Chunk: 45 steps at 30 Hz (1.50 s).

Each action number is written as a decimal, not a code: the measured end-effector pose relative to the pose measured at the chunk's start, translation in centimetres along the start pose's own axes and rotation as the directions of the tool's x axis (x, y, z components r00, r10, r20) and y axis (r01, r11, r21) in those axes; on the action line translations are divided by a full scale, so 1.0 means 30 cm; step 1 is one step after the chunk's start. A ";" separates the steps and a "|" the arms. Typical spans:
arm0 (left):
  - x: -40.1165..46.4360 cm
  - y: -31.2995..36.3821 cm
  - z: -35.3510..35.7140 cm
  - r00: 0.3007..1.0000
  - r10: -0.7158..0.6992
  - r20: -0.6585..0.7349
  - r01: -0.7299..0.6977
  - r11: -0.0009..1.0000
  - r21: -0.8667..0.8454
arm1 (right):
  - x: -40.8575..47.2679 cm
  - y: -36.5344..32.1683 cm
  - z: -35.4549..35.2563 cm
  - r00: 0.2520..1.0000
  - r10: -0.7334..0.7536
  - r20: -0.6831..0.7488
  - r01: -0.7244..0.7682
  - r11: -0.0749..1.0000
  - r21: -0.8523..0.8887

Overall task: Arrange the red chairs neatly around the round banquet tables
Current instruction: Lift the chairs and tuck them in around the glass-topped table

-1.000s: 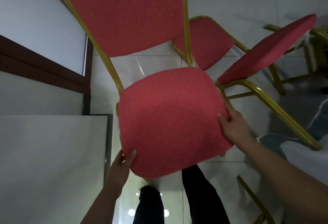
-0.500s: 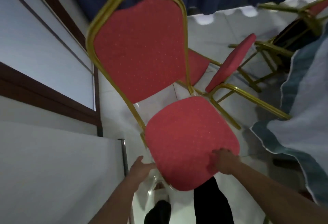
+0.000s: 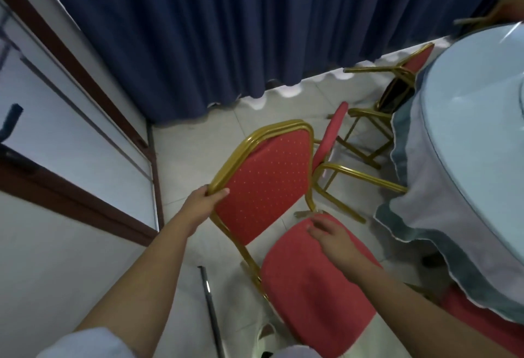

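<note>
Left hand (image 3: 202,201) grips the red chair's (image 3: 266,184) gold backrest frame; right hand (image 3: 331,234) rests open on its seat, beside the banquet table (image 3: 465,142).

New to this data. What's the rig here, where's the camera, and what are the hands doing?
There is no robot. A person wears one wide-angle camera on the head, looking forward and down, so both bare arms reach in from the bottom. The left hand grips the gold frame at the side of a red chair's backrest. The right hand lies flat on that chair's seat; whether it grips is unclear. To the right is a round banquet table under a pale cloth, with more red chairs tipped or standing beside it. Blue curtains hang behind on a tiled floor.
</note>
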State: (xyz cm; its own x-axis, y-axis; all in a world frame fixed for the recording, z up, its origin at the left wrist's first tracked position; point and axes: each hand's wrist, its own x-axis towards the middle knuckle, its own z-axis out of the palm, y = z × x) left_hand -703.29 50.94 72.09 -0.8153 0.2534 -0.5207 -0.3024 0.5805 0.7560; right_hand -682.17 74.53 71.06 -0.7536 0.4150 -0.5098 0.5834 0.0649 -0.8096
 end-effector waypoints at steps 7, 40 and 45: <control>-0.159 0.023 0.190 0.982 0.047 -0.185 0.017 0.945 0.328 | -0.030 -0.105 -0.025 0.989 0.080 0.124 -0.109 0.964 0.243; -0.200 0.007 0.307 0.897 -0.029 0.442 0.080 0.992 -0.096 | 0.073 -0.196 -0.148 0.994 0.105 0.029 -0.105 0.995 -0.003; 0.054 0.067 0.163 0.935 -0.014 0.353 0.070 0.987 -0.145 | 0.257 -0.403 -0.224 0.937 -0.149 -0.317 0.019 0.924 -0.381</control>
State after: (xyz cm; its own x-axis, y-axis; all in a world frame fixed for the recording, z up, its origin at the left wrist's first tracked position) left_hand -702.80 56.29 70.84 -0.5838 0.5023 -0.6379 -0.4272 0.4780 0.7674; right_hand -693.01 83.05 78.87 -0.6972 0.6663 -0.2645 0.6407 0.4135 -0.6469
